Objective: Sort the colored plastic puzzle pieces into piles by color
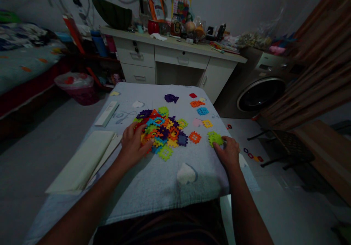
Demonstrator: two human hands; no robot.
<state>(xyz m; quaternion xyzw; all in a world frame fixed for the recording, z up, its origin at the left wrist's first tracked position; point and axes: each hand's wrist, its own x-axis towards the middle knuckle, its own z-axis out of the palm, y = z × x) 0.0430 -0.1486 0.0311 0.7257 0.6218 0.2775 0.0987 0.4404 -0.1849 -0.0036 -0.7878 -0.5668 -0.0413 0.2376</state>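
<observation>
A pile of colourful interlocking plastic tiles (161, 131) lies on a small table covered with a pale blue cloth (153, 186). My left hand (134, 144) rests on the pile's left edge, fingers curled over the tiles. My right hand (229, 151) sits at the table's right edge, fingertips pinching a green tile (214, 138). Loose tiles lie apart: an orange one (195, 137), a yellow one (207, 123), a blue one (202, 110), a purple one (171, 98) and a small red one (193, 95).
A folded pale sheet (82, 162) and a white box (107, 113) lie on the table's left. Several small pieces are scattered on the floor (251, 155) to the right. Behind stand a cluttered desk (175, 53), a washing machine (260, 91), a pink bin (78, 87) and a bed (19, 66).
</observation>
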